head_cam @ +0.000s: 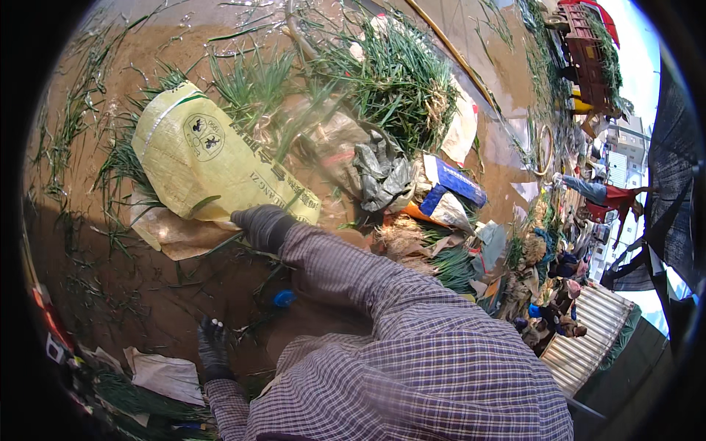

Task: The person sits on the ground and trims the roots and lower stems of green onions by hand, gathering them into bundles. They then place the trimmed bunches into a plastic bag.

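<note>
A dark knit glove covers my right hand point(262, 227), which grips the edge of a yellow woven sack point(193, 149) bearing printed writing. The sack lies over green onions and a brownish plastic sheet point(165, 229) on the wet ground. My left hand point(212, 343), also in a dark glove with pale fingertips showing, hangs low over the muddy ground. Nothing is plainly held in it, and how far its fingers are closed is unclear. A blue round object point(284, 298) lies on the ground between my hands. Bunched green onions point(253, 82) stand just beyond the sack.
A large heap of green onions point(397, 82) lies farther off beside crumpled grey plastic point(383, 168) and a blue-and-white bag point(455, 182). A hose point(452, 52) crosses the ground. A pale sheet point(162, 375) lies near my left hand. A person in red point(612, 201) and a loaded truck point(590, 55) are distant.
</note>
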The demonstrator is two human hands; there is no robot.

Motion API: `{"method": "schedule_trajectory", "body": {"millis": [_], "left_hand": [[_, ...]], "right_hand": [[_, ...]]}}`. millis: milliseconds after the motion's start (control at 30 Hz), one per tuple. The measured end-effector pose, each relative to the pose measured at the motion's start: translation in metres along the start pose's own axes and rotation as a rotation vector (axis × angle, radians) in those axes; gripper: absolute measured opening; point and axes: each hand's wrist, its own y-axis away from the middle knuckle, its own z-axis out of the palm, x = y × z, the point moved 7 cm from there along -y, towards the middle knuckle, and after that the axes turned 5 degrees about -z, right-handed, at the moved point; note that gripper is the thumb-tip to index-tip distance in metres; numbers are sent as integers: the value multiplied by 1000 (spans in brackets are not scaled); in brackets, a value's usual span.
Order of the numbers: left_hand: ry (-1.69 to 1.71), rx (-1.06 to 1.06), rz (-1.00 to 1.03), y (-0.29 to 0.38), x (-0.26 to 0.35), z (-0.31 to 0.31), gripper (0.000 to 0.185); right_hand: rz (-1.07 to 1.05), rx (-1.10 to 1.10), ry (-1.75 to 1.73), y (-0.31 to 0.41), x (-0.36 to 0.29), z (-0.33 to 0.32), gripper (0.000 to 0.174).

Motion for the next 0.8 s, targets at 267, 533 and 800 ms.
{"method": "schedule_trajectory", "body": {"millis": [267,533,800], "left_hand": [[-612,291,-356,49,98,-70,36],[-1023,292,-310,-16,234,52,29],[-1297,275,-277,-80,299,160,22]], "right_hand": [[438,627,-360,97,123,-109,36],[740,1106,-767,212,249,-93,59],[1102,1527,-1250,439,332,-51,69]]}}
